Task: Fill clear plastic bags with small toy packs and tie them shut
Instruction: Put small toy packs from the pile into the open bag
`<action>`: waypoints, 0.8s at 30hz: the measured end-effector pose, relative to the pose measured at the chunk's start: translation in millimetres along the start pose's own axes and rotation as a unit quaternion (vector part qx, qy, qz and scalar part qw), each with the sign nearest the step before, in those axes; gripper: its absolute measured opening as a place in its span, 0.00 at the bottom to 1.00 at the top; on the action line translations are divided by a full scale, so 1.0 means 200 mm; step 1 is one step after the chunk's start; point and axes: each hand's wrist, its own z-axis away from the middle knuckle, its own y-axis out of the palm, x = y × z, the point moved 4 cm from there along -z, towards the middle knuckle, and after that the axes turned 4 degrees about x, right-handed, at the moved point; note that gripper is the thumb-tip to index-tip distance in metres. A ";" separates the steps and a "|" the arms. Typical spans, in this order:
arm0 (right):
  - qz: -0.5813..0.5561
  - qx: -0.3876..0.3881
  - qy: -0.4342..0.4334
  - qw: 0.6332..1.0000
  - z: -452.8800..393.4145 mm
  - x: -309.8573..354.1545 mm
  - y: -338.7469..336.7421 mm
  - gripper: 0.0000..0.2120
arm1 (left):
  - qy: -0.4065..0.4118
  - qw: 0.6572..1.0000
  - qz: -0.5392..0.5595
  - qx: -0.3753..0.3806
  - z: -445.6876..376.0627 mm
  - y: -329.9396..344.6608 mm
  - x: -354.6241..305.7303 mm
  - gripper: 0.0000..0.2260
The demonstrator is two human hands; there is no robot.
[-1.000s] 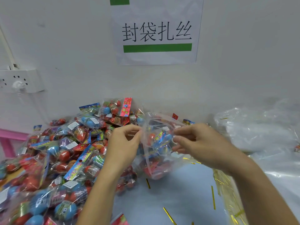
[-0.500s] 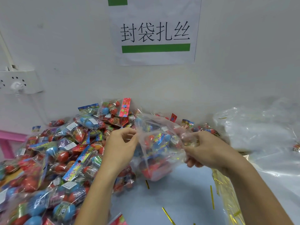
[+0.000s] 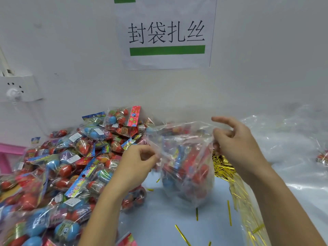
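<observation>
Holding the filled bag open at its mouth

Stretching between our two hands, the clear plastic bag (image 3: pixel 186 167) stands on the pale blue surface (image 3: pixel 159 219), its bottom resting there and its mouth pulled wide. Inside we see red and blue toy packs, packed close. Our left hand (image 3: pixel 136 166) has its grip pinched on the left edge of the bag's mouth, thumb and forefinger pressed together on the film. Our right hand (image 3: pixel 236 144) pinches the right edge between thumb and curled fingers, while its forefinger points up and away, free of the plastic.

To the left of the left grip, and behind it, lies the big heap of toy packs (image 3: pixel 67 166), each a small clear pouch with red and blue eggs and a bright card header. One pack (image 3: pixel 134 197) lies just below the left wrist, touching the foot of the heap.

Just under the right grip sits a bundle of gold twist ties (image 3: pixel 223 166), beside the bag, and a long clear sleeve of more ties (image 3: pixel 248 219) runs down along our right forearm. Loose gold ties (image 3: pixel 229 212) lie scattered on the surface below the bag.

Beyond the right grip, a pile of empty clear bags (image 3: pixel 287 139) spreads out. On the wall behind hangs a paper sign (image 3: pixel 166 34) with black characters and a green bar, and far left of the left grip there is a wall socket (image 3: pixel 17 89).
</observation>
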 end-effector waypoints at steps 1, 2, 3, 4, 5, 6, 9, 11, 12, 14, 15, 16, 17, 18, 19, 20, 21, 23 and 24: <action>0.001 -0.002 -0.005 1.000 0.00 0.00 0.00 0.16 | 0.018 1.000 0.002 -0.018 0.00 -0.01 -0.01 0.08; -0.010 -0.008 -0.022 1.000 0.00 0.01 0.00 0.16 | 0.036 0.998 0.013 -0.040 0.00 -0.03 -0.03 0.07; -0.025 -0.017 -0.041 0.999 0.00 0.03 -0.01 0.16 | 0.046 0.997 0.024 -0.057 0.00 -0.04 -0.04 0.07; -0.038 -0.022 -0.052 0.998 0.00 0.04 -0.01 0.15 | 0.043 0.997 0.023 -0.059 0.00 -0.04 -0.04 0.06; -0.041 -0.023 -0.051 0.998 0.00 0.03 -0.01 0.15 | 0.030 0.999 0.004 -0.041 0.00 -0.02 -0.03 0.07; -0.037 -0.020 -0.037 0.998 -0.01 0.01 -0.01 0.16 | 0.017 0.999 -0.023 -0.015 0.01 -0.01 -0.02 0.08; -0.037 -0.022 -0.021 0.999 -0.01 0.00 -0.01 0.16 | 0.047 0.997 -0.027 -0.056 0.00 -0.04 -0.04 0.07; -0.085 -0.038 -0.057 0.994 -0.01 0.04 -0.03 0.15 | 0.067 0.991 0.006 -0.114 0.00 -0.08 -0.07 0.06; -0.097 -0.041 -0.061 0.993 -0.01 0.04 -0.03 0.15 | 0.059 0.992 0.002 -0.108 0.00 -0.08 -0.07 0.06; -0.082 -0.030 -0.029 0.996 -0.01 0.00 -0.01 0.16 | 0.024 0.997 -0.040 -0.056 0.01 -0.02 -0.04 0.07; -0.073 -0.022 -0.010 0.997 -0.01 -0.02 0.00 0.16 | 0.022 0.997 -0.048 -0.053 0.02 -0.01 -0.04 0.07; -0.075 -0.018 -0.005 0.997 -0.01 -0.03 0.01 0.17 | 0.033 0.996 -0.040 -0.073 0.01 -0.03 -0.04 0.07; -0.085 -0.016 -0.016 0.996 -0.01 -0.01 0.00 0.16 | 0.049 0.993 -0.020 -0.104 0.01 -0.05 -0.05 0.07; -0.102 -0.016 -0.033 0.994 -0.01 0.01 0.00 0.16 | 0.057 0.990 -0.005 -0.128 0.00 -0.07 -0.06 0.07; -0.115 -0.011 -0.042 0.992 -0.01 0.03 0.00 0.16 | 0.054 0.990 -0.001 -0.133 0.00 -0.07 -0.06 0.06; -0.115 -0.002 -0.042 0.992 -0.01 0.03 0.00 0.16 | 0.045 0.991 -0.013 -0.121 0.00 -0.06 -0.05 0.07; -0.103 0.007 -0.033 0.994 0.00 0.02 0.01 0.17 | 0.036 0.993 -0.036 -0.104 0.00 -0.04 -0.05 0.07; -0.081 0.013 -0.016 0.996 0.00 0.00 0.03 0.17 | 0.037 0.993 -0.053 -0.096 0.01 -0.02 -0.05 0.07; -0.086 0.006 -0.023 0.996 0.00 0.01 0.03 0.16 | 0.048 0.993 -0.036 -0.105 0.01 -0.03 -0.06 0.07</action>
